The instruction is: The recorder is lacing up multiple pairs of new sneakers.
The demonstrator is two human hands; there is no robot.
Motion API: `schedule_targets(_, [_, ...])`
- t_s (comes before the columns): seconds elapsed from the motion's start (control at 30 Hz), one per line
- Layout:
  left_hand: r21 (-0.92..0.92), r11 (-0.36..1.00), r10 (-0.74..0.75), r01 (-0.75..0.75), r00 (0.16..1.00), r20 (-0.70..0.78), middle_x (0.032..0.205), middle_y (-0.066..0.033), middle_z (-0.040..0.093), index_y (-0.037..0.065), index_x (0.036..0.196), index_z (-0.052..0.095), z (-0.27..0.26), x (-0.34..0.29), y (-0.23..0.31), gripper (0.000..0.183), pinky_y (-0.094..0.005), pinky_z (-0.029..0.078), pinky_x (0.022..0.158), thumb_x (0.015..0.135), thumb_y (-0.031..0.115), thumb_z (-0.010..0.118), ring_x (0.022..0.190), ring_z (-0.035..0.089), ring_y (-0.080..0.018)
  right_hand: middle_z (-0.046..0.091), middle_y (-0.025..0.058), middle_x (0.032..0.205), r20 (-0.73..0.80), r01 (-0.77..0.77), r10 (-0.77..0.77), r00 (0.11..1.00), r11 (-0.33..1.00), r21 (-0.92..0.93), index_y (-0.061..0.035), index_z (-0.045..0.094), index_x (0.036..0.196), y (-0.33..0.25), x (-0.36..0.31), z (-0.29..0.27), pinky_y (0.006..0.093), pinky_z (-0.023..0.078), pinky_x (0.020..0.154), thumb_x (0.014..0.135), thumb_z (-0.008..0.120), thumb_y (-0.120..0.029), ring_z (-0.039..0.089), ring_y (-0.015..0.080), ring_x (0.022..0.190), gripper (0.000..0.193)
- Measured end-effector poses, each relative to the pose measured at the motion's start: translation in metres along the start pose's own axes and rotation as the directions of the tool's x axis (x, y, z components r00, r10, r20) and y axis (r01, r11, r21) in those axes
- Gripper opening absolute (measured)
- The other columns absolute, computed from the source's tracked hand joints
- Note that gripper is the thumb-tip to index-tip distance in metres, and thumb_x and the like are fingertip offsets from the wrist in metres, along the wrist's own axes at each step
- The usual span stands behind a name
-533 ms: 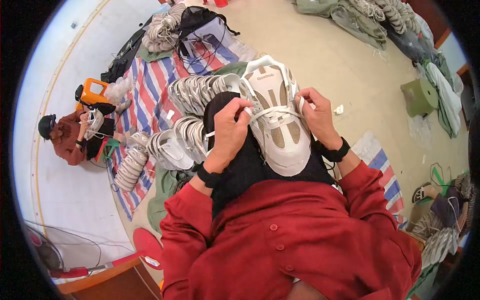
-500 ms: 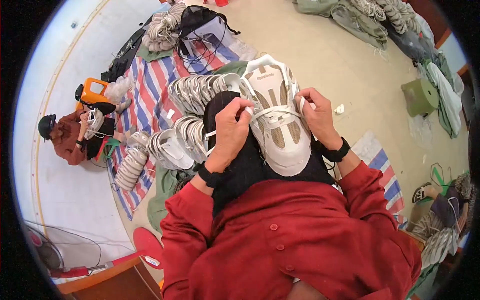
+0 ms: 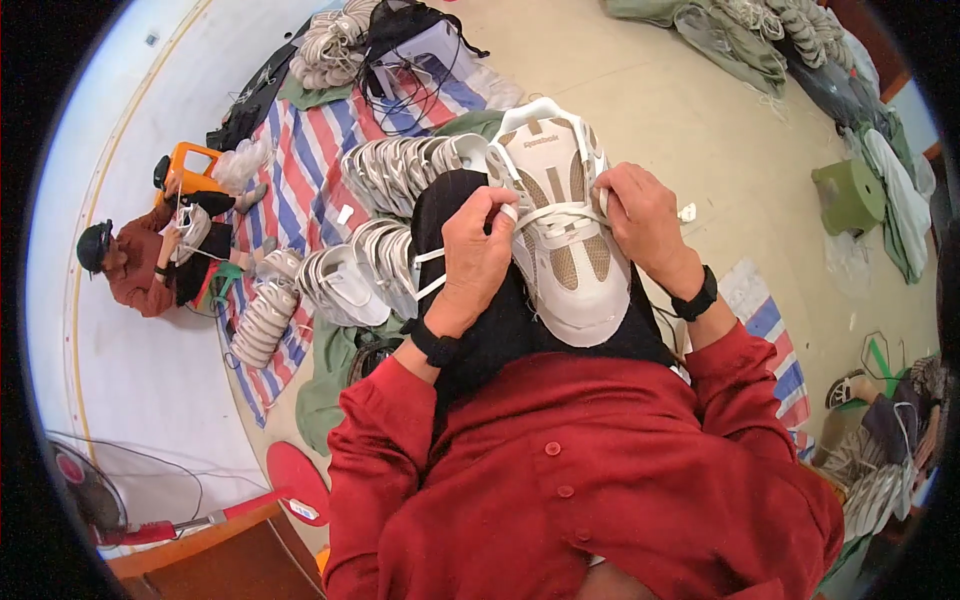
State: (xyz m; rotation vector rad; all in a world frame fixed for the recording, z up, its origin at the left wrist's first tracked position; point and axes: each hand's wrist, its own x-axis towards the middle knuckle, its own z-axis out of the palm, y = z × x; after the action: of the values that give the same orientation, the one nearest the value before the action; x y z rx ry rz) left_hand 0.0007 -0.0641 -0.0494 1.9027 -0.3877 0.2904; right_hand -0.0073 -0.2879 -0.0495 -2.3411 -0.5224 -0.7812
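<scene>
a pale beige and white mesh shoe upper (image 3: 562, 235) lies across the person's lap on black trousers, its toe end toward the body and its heel end pointing away. a flat white lace (image 3: 560, 212) runs across its middle, and one loose end trails down past the left wrist. the left hand (image 3: 478, 255) is closed around the lace at the upper's left edge, fingertips pinched together on it. the right hand (image 3: 642, 222) grips the upper's right edge, fingers curled in over the lace where it meets the eyelets. each wrist carries a black band, and both sleeves are dark red.

just beyond the left hand, two rows of stacked pale shoe uppers (image 3: 400, 172) stand on edge on a red, white and blue striped mat (image 3: 310, 190) spread on the floor; the nearer row (image 3: 365, 278) touches the person's knee. a crumpled green cloth (image 3: 325, 365) lies at the mat's edge. farther off on the mat sits a black bag with white cords (image 3: 415, 45) beside another pile of uppers (image 3: 325, 45).

at the far left a second person in a red top and dark cap (image 3: 135, 265) sits on the floor holding an upper, next to an orange container (image 3: 190, 165). a green plastic stool (image 3: 848, 195) stands well apart on the right, on the bare tan floor (image 3: 700, 110). a red fan base (image 3: 297, 480) sits near the lower left.
</scene>
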Motion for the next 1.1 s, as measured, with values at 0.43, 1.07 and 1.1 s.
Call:
schedule_targets(0.43, [0.137, 0.984, 0.100, -0.111, 0.992, 0.081, 0.075, -0.0072, 0.063, 0.001, 0.094, 0.062, -0.006, -0.002, 0.002, 0.012, -0.0257, 0.046, 0.063, 0.083, 0.000, 0.059, 0.066, 0.056, -0.0118, 0.059, 0.0028, 0.071, 0.193, -0.458, 0.422, 0.886, 0.729, 0.509, -0.0006, 0.060, 0.090, 0.006, -0.010, 0.012, 0.0263, 0.044, 0.063, 0.089, 0.059, -0.009, 0.052, 0.0089, 0.067, 0.008])
schedule_targets(1.07, [0.291, 0.891, 0.273, -0.348, 0.924, 0.269, 0.075, -0.0167, 0.059, 0.003, 0.091, 0.059, -0.008, 0.019, 0.017, 0.014, -0.0385, 0.046, 0.062, 0.079, 0.000, 0.054, 0.066, 0.058, -0.0323, 0.055, -0.0014, 0.070, 0.184, -0.462, 0.438, 0.880, 0.698, 0.548, -0.0002, 0.060, 0.089, 0.007, -0.014, 0.012, 0.0239, 0.041, 0.060, 0.090, 0.060, -0.012, 0.048, 0.0063, 0.067, 0.012])
schedule_targets(1.1, [0.292, 0.891, 0.271, -0.346, 0.924, 0.268, 0.075, -0.0167, 0.059, 0.003, 0.091, 0.059, -0.008, 0.021, 0.016, 0.014, -0.0385, 0.046, 0.062, 0.079, 0.000, 0.054, 0.066, 0.058, -0.0323, 0.055, -0.0012, 0.070, 0.183, -0.459, 0.434, 0.882, 0.701, 0.546, -0.0003, 0.060, 0.089, 0.006, -0.013, 0.013, 0.0240, 0.041, 0.060, 0.090, 0.060, -0.012, 0.047, 0.0064, 0.066, 0.012])
